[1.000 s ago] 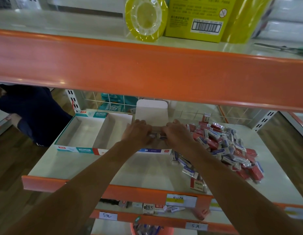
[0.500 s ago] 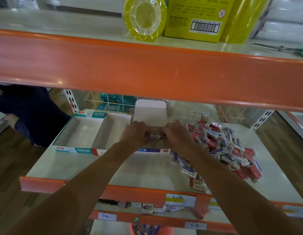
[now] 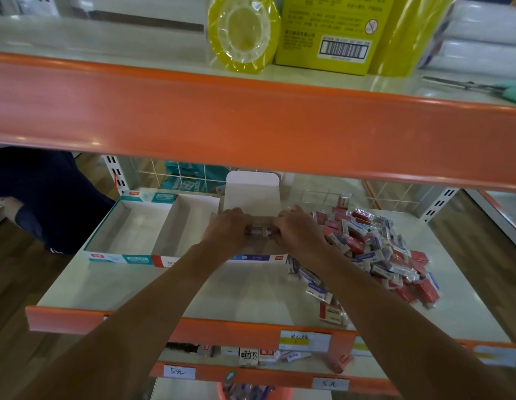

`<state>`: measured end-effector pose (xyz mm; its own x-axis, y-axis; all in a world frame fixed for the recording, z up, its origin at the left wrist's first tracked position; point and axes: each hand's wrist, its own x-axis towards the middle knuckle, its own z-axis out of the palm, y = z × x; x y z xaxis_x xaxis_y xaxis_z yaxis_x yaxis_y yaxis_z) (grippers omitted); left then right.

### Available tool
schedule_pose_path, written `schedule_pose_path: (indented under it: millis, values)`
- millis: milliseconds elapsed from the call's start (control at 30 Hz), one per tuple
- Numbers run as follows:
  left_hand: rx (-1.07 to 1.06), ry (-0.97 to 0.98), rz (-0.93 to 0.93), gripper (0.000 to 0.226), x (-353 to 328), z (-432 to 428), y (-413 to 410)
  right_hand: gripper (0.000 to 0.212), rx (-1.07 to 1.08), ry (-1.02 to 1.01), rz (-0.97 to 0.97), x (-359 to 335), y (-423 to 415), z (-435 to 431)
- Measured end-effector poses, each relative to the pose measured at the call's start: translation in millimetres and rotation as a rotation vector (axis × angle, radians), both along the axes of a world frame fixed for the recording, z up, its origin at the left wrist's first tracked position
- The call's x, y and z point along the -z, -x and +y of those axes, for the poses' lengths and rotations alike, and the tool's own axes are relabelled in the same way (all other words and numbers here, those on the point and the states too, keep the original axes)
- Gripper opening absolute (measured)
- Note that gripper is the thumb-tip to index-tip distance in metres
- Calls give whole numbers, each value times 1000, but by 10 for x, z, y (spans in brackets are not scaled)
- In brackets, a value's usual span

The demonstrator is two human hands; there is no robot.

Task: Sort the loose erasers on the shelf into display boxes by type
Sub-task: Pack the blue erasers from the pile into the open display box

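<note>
Since the earlier frame almost nothing has moved: the left hand (image 3: 228,229) and the right hand (image 3: 297,232) stay together, fingers curled, pinching a short row of small wrapped erasers (image 3: 259,230) from both ends. Its long axis runs left to right, over the blue-fronted white cardboard display box (image 3: 252,257). Beside this box stand a red-fronted box (image 3: 167,260) and a teal-fronted box (image 3: 106,257), three in all, on a white metal shop shelf (image 3: 153,287). The loose heap of red and blue erasers (image 3: 377,249) is too many to count.

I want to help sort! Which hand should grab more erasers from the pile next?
Right hand, probably: the loose eraser pile lies right beside it, while the left hand sits farther away, toward the teal box. Both hands pinch a small eraser stack between them.
</note>
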<state>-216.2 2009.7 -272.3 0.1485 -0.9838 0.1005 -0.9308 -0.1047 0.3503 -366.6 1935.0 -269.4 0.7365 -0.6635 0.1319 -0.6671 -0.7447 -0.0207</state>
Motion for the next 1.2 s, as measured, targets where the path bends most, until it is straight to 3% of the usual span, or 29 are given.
schedule_pose_path:
  millis: [200,400,567,667,767,1000,1100,1200]
  values:
    - [16,-47,18,7,-50,-6,-38,21,-7,-57,-24,-12,43,-12]
    - [3,-23,-53,22,-73,10,-14,22,-31,-81,-43,-21,92,-14]
    - [-13,-46,-61,19,-88,26,5,22,-67,-122,-58,-17,116,-35]
    - [18,-13,-97,20,-161,15,81,19,-110,-180,-167,-93,195,-59]
    - [46,70,-71,20,-246,-14,241,17,-85,-145,-308,-251,401,-104]
    - [265,199,39,19,-374,-5,845,13,-52,-118,-287,-340,1105,-107]
    - [268,193,-2,20,-273,-68,971,11,-25,-107,-299,-288,1276,-28]
    - [289,176,-82,22,-222,-152,1048,22,81,-103,-275,-208,1322,-28]
